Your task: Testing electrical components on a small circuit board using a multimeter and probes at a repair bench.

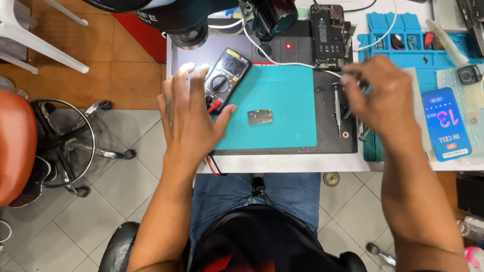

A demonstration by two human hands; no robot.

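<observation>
Teal mat (282, 100) covers my bench, a small circuit board (260, 117) lying near its middle. My left hand (189, 113) rests spread and flat beside the multimeter (228, 73) — holding nothing. My right hand (385, 95) is blurred above the screwdriver (338, 103) — I cannot tell its grip.
</observation>
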